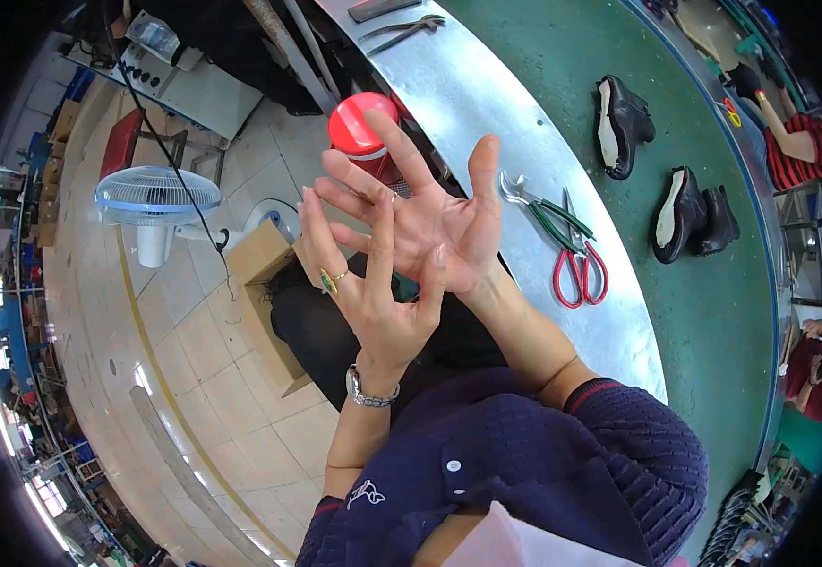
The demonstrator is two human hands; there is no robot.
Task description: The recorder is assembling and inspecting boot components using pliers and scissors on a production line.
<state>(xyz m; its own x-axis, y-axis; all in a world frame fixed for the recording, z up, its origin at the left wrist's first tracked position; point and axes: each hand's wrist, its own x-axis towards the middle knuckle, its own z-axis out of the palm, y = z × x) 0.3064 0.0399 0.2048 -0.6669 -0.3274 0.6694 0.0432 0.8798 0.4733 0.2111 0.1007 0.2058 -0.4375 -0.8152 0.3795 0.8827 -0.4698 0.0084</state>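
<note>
Left hand (385, 317): raised above the lap, back of it facing us, ring (330, 281) with a green stone on one finger, silver watch (370, 392) at the wrist.
Left fingers (382, 248): released, spread, slightly bent; they overlap the other hand in view, we can't tell if they touch it.
Right hand (453, 222): raised too, palm facing us, a bit farther and to the right of the left one.
Right fingers (400, 151): released, fanned out, thumb pointing far.
Green-handled pincers (549, 213): nearest tool, lying on the desk, right of the right hand.
Red-handled scissors (579, 274): same spot, red loops toward the near side, blades pointing far; we see them overlap the pincers' handles.
Desk (619, 331): silver metal, curving from far to near along the right of both hands.
Far end: we see metal pliers (406, 33) on the desk, dark block (383, 9) beyond.
Green surface (562, 104): right of the desk, carries black shoes (624, 128) with pale soles.
Container (357, 123): red lid, behind the hands, left of the desk.
Left side: blue-and-white fan (158, 198) on the left, cardboard box (260, 257) between it and the lap.
Far right: we see a co-worker (798, 151) in red-and-black stripes.
</note>
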